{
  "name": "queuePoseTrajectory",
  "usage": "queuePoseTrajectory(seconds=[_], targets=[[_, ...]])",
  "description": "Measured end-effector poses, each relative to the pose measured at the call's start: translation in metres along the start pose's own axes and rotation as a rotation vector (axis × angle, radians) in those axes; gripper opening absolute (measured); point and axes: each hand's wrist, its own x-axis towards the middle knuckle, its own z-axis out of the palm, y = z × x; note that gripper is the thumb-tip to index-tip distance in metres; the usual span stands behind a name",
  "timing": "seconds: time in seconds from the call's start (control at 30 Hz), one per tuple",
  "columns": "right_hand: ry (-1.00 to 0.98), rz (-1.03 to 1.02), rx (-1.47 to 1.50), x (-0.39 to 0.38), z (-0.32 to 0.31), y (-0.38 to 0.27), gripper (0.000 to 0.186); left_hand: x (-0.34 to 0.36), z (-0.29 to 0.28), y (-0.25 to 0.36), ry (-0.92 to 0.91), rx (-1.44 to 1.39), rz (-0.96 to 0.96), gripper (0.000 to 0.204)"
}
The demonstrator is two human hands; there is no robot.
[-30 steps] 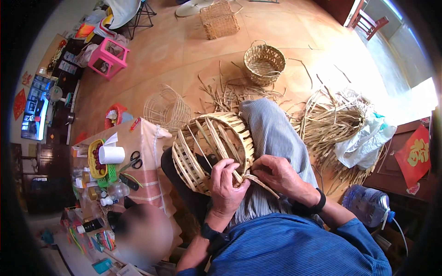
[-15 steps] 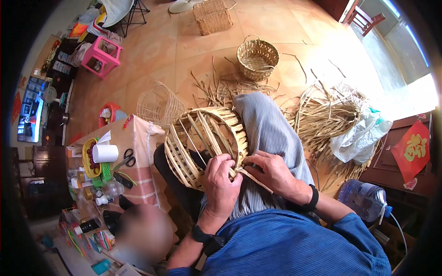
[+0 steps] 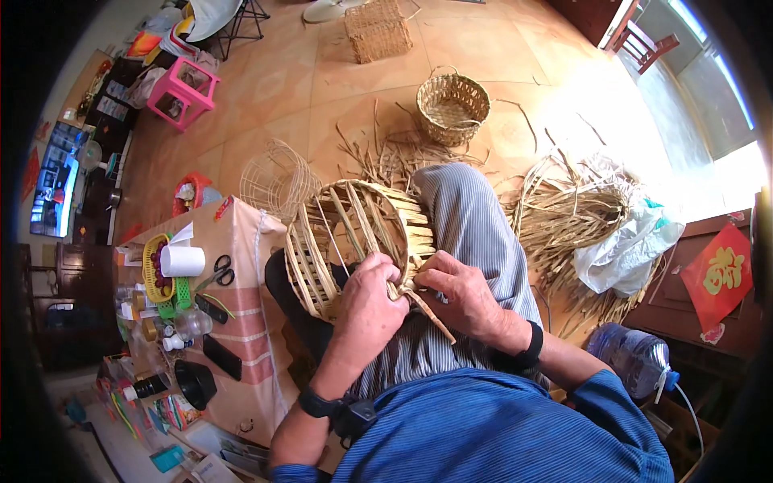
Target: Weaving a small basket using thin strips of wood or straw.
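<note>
A half-woven basket [image 3: 420,233] of pale, dried plant strips lies tilted on its side across my lap, its open slats toward the left. My left hand [image 3: 372,299] pinches the basket's near rim, fingers closed. Beside it, my right hand [image 3: 467,291] is closed with thumb and fingertips at the same spot on the rim, where a strip is wrapped. From between the hands a loose strip end [image 3: 435,317] sticks out toward my lap. The fingertips partly hide the wrapped spot.
On the floor ahead stand a finished round basket [image 3: 453,109] and a wire frame [image 3: 280,183]. A heap of dried strips [image 3: 564,205] with a plastic bag [image 3: 620,253] lies right. The cloth-covered table [image 3: 250,278] at left holds scissors [image 3: 224,271]. A water jug [image 3: 632,354] stands right.
Both hands have moved slightly left and up along with the rim. The loose strip end points more downward. The blurred round shape at lower left is gone, uncovering the table there.
</note>
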Motion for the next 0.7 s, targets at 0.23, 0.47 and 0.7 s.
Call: queuePoseTrajectory(seconds=[0.23,0.47,0.7], targets=[[0.010,0.208,0.274,0.018,-0.014,-0.031,0.016,0.030,-0.031,-0.017,-0.170,-0.118,0.065,0.026],[-0.189,0.545,0.584,0.008,-0.011,-0.012,0.020,0.017,-0.032,-0.008,-0.046,-0.025,0.147,0.032],[-0.396,0.530,0.496,0.008,-0.028,-0.002,0.029,-0.005,-0.012,-0.011,0.280,0.194,0.402,0.039]])
